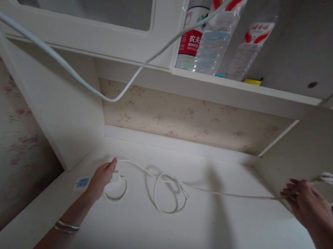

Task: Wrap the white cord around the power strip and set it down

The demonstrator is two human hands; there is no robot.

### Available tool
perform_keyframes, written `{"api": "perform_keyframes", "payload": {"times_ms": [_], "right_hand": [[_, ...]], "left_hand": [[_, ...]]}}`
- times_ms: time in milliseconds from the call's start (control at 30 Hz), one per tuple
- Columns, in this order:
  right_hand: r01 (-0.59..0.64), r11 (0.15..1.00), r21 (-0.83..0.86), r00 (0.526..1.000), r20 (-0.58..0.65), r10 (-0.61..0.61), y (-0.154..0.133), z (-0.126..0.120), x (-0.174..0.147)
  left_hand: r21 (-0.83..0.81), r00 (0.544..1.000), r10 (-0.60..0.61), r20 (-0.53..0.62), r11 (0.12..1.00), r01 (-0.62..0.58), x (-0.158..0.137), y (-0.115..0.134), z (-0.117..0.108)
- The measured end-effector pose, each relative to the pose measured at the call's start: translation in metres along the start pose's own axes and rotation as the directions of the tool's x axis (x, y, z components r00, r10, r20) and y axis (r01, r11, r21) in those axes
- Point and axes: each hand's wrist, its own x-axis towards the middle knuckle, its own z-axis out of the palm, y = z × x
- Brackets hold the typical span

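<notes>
A thin white cable (221, 193) stretches between my two hands, with a loose loop hanging in its middle. My left hand (101, 179) closes on the cable's left part, thumb and fingers together. Beside those fingers is a small white block (115, 176), partly hidden, from which a short curl of cable hangs. My right hand (309, 205) is closed around the cable's right part. A pale, blurred cable end (329, 179) sticks out past it; its exact shape cannot be made out.
A thicker white cord (79, 77) sags across the upper view, close to the camera. Plastic bottles (213, 46) stand on the open shelf (247, 89) above. Low on the left is a socket with a blue face (82, 182). The white surface (172, 240) lies below, side panels flanking it.
</notes>
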Motion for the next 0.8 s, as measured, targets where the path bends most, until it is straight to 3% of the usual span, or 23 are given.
{"api": "perform_keyframes", "payload": {"times_ms": [33,100,167,233,367,467,533,633,700,733,800], "right_hand": [[-0.052,0.998,-0.04,0.998,-0.023,0.051,-0.003,0.013,-0.007],[-0.102,0.991,-0.085,0.988,0.108,0.111,-0.012,0.044,-0.025],[-0.118,0.984,-0.137,0.946,0.287,0.153,-0.022,0.078,-0.051],[-0.135,0.979,-0.154,0.866,0.461,0.192,-0.031,0.114,-0.083],[-0.27,0.95,-0.158,0.643,0.704,0.3,-0.039,0.184,-0.152],[-0.304,0.942,-0.141,0.482,0.83,0.28,-0.03,0.233,-0.193],[-0.217,0.969,-0.119,0.411,0.889,0.202,-0.017,0.262,-0.211],[0.005,0.987,-0.159,0.387,0.911,0.145,0.007,0.297,-0.224],[0.126,0.971,-0.203,0.398,0.907,0.138,0.023,0.315,-0.225],[0.163,0.958,-0.236,0.401,0.903,0.154,0.031,0.323,-0.225],[0.208,0.922,-0.328,0.386,0.893,0.23,0.043,0.335,-0.22]], "left_hand": [[-0.151,0.997,-0.039,0.071,0.987,0.049,-0.002,0.006,0.004],[-0.391,0.976,-0.034,0.217,0.913,0.119,-0.009,0.022,0.01],[-0.51,0.956,0.004,0.293,0.846,0.153,-0.017,0.042,0.014],[-0.562,0.938,0.055,0.342,0.812,0.157,-0.025,0.063,0.019],[-0.538,0.848,0.151,0.508,0.825,0.174,-0.039,0.094,0.029],[-0.449,0.744,0.21,0.634,0.884,0.133,-0.045,0.098,0.037],[-0.43,0.646,0.266,0.715,0.897,0.106,-0.05,0.094,0.041],[-0.435,0.508,0.322,0.799,0.893,0.118,-0.061,0.086,0.042],[-0.428,0.472,0.324,0.82,0.895,0.129,-0.071,0.082,0.043],[-0.42,0.482,0.316,0.817,0.899,0.122,-0.075,0.08,0.044],[-0.403,0.571,0.289,0.769,0.911,0.082,-0.083,0.079,0.048]]}}
